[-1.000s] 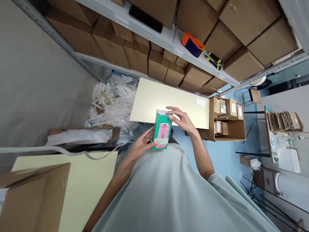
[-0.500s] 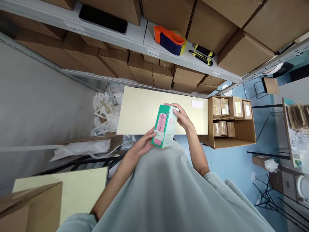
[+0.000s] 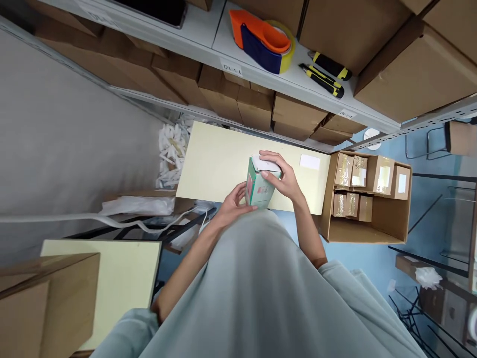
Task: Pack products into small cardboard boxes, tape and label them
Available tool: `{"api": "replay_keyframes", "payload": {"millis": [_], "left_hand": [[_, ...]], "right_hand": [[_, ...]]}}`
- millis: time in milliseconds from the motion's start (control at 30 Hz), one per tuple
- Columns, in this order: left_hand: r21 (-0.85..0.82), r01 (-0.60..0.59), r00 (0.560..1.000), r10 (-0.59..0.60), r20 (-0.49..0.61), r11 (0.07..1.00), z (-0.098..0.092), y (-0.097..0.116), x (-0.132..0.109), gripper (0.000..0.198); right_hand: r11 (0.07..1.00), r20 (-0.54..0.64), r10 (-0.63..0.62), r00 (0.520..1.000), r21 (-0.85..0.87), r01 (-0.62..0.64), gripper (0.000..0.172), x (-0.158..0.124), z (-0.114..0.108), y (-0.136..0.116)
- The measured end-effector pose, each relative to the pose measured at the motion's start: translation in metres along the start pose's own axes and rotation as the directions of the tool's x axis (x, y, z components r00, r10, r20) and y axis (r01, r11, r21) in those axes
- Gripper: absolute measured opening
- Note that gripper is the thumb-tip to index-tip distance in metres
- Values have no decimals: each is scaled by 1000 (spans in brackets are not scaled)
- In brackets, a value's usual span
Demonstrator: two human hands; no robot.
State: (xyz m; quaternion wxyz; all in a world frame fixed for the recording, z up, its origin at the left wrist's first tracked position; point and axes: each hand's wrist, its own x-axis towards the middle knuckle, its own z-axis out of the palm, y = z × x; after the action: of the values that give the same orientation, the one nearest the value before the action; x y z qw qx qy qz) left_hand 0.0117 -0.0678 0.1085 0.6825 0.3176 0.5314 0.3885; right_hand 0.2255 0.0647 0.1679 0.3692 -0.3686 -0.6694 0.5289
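Note:
Close to my body, at the front edge of the cream tabletop, a green and white product box (image 3: 262,189) is held between both hands. Its white top end is tilted into view, and a bit of its pink picture shows on the left side. My left hand (image 3: 234,205) grips the lower left of the box, with its fingertips partly hidden. My right hand (image 3: 280,174) is wrapped over the upper right, thumb on the front edge and fingers over the top. A white paper slip (image 3: 309,161) lies on the tabletop right of my right hand.
An open carton (image 3: 372,234) with several small taped boxes stands right of the cream tabletop (image 3: 208,164). On the shelf (image 3: 208,52) ahead are a tape dispenser (image 3: 263,42), utility knives (image 3: 324,79) and large cartons. Another carton (image 3: 70,293) sits at lower left.
The box has turned and tipped: its top end now faces up at me, and its pink picture side has swung mostly out of sight. Both hands keep hold. The whole view has shifted slightly.

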Motion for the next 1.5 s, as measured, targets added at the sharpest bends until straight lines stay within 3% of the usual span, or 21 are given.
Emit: {"api": "replay_keyframes", "payload": {"millis": [133,333,433,533,600,667,733,933,1067,1200,1367,1500], "left_hand": [[73,-8,999,4,51,997,-22,9,7,109],[85,-56,986,42,160,995,-47,26,3,106],[81,-63,978,45,204,995,-58,33,-3,111],[89,-72,973,51,224,993,-69,39,-8,116],[94,-71,971,47,233,993,-77,43,-12,117],[87,-62,969,39,242,994,-84,48,-15,118],[65,-52,966,33,256,997,-91,52,-18,116],[-14,-38,970,40,239,999,-110,57,-25,113],[-37,-21,970,30,242,999,-121,55,-27,116],[-55,-16,965,30,259,998,-133,58,-29,116],[-42,-17,956,29,292,999,-148,62,-30,111],[-69,-10,953,31,300,998,-157,58,-30,122]], "right_hand": [[996,31,-57,998,-64,59,56,0,-8,-13],[911,44,-129,991,-389,135,38,2,-3,-59],[782,150,-174,973,-580,229,35,2,2,-85],[586,264,-172,949,-747,314,33,3,8,-110],[483,333,-152,931,-797,364,33,6,13,-125],[441,386,-121,914,-804,398,31,11,20,-136],[466,398,-100,912,-791,396,30,16,28,-143],[683,317,-58,947,-679,269,43,27,53,-147],[729,332,45,942,-656,196,45,33,66,-161],[786,329,71,942,-600,150,43,39,76,-169],[874,248,59,967,-481,70,56,47,83,-151],[934,254,47,966,-355,48,64,55,86,-123]]}}
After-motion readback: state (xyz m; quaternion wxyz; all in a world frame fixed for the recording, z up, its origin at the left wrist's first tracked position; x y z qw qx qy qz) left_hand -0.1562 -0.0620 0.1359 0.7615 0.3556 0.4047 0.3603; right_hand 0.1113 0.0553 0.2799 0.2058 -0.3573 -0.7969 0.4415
